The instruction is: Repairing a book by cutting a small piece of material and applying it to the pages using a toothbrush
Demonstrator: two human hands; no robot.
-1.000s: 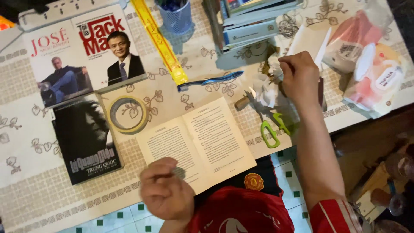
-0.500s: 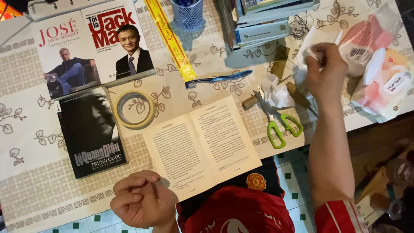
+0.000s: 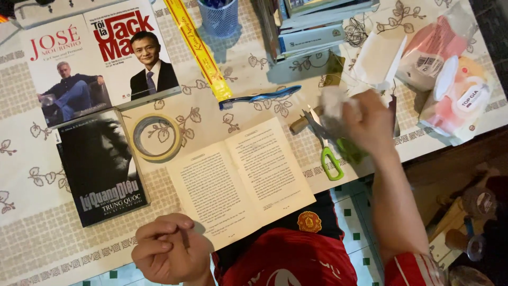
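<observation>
One crumpled white tissue [image 3: 332, 100] sits pinched in the right hand [image 3: 370, 124], whose fingers close around it just above the green-handled scissors [image 3: 329, 148] lying at the table's near edge. Half a second ago this hand was raised further back, near the wrapped packs; it has since come nearer and lower with the tissue. The left hand [image 3: 169, 249] is curled shut at the near edge of the table, gripping a small dark object too small to tell; it has slid a little to the right, next to the lower left corner of the open book [image 3: 241, 177].

Beyond the book lie a roll of tape [image 3: 156, 136], a blue toothbrush [image 3: 260, 97] and a yellow ruler [image 3: 198, 47]. Three closed books [image 3: 100, 164] lie to the left, one black and two pale. All rest on a pale tablecloth [image 3: 32, 233] printed with leaf sprigs and mosaic bands; green and white floor tiles [image 3: 352, 222] show below the edge.

A blue mesh cup [image 3: 219, 18] at the far side holds dark pens. Pink and white wrapped packs [image 3: 450, 79] lie at the right end.
</observation>
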